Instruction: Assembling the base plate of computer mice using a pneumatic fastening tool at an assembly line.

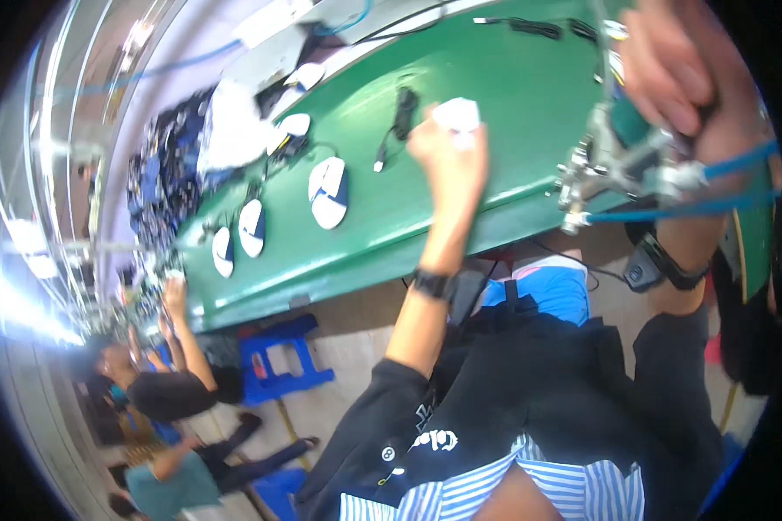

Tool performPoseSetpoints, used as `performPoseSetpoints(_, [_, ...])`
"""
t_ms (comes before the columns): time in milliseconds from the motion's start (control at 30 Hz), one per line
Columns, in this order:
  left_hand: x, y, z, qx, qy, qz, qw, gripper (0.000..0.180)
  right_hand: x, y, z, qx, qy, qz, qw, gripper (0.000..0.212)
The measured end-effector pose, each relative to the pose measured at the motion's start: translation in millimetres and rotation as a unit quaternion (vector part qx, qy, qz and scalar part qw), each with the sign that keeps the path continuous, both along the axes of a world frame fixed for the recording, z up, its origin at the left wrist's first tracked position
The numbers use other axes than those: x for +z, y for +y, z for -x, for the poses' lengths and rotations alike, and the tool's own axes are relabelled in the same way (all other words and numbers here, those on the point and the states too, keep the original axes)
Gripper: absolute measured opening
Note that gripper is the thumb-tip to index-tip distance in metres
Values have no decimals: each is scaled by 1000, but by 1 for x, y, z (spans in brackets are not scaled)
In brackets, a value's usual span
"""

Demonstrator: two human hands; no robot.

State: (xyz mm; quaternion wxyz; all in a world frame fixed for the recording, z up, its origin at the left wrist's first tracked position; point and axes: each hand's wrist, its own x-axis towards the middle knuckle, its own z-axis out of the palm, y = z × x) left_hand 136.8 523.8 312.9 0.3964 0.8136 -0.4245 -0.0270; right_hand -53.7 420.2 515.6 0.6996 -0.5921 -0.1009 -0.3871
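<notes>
My left hand (450, 161) is closed around a white mouse shell (458, 117), blurred and partly covered by the fingers, over the green work surface (382, 204). At the upper right, my right hand (673, 74) has its fingers curled beside a metal clamp fixture (621, 161) with blue air hoses (738, 161). What those fingers hold is hidden. Left of my left hand lies a coiled black cable (402, 113). Further left, a white and blue computer mouse (328, 193) rests on the green surface.
More mice line the surface to the left, one of them a small white and blue mouse (251, 227). Another black cable (534, 28) lies at the far side. Co-workers sit at lower left, near a blue stool (278, 360). A white bag (233, 130) is at the back.
</notes>
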Motion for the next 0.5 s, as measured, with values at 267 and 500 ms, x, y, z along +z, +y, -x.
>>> performPoseSetpoints(267, [47, 24, -20, -13, -232, 35, 972, 77, 30, -28, 24, 97, 48, 76, 991, 33])
performPoseSetpoints(500, [19, 170, -125, 126, -144, -309, 932, 83, 13, 14, -16, 1, 31, -30, 999, 30])
